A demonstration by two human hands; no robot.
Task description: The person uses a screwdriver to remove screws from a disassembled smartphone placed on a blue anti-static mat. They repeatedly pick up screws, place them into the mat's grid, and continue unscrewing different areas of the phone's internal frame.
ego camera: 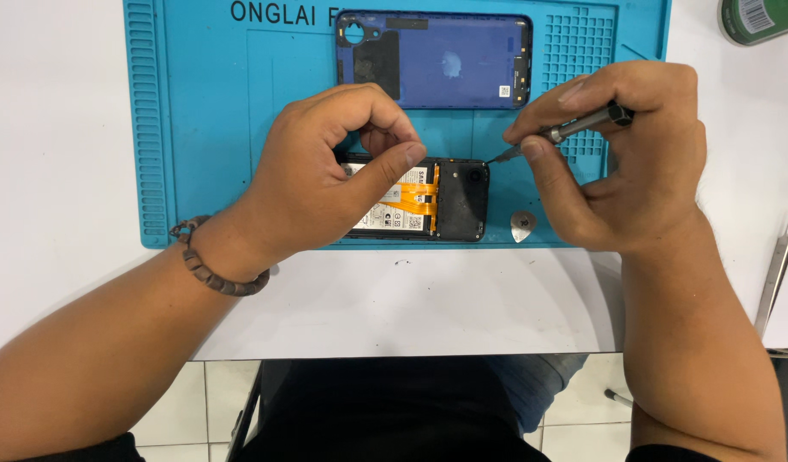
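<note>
On the blue repair mat, near its front edge, lies the opened phone with its back removed, showing a battery with a pale label, an orange flat cable across it and a black plate at the right end. Your left hand rests over the left part of the phone, fingers curled, the thumb pressed down along its far edge; this grip pins the phone rather than wrapping around it. Your right hand holds a slim metal screwdriver pinched between thumb and fingertips, the grip closed tight on the shaft, with the tip angled down to the left, just beside the phone's far right corner. Farther back on the mat lies the detached blue back cover, inner side up. A small grey pick sits on the mat right of the phone. Metal tweezers lie on the white worktop at the far right, well apart.
</note>
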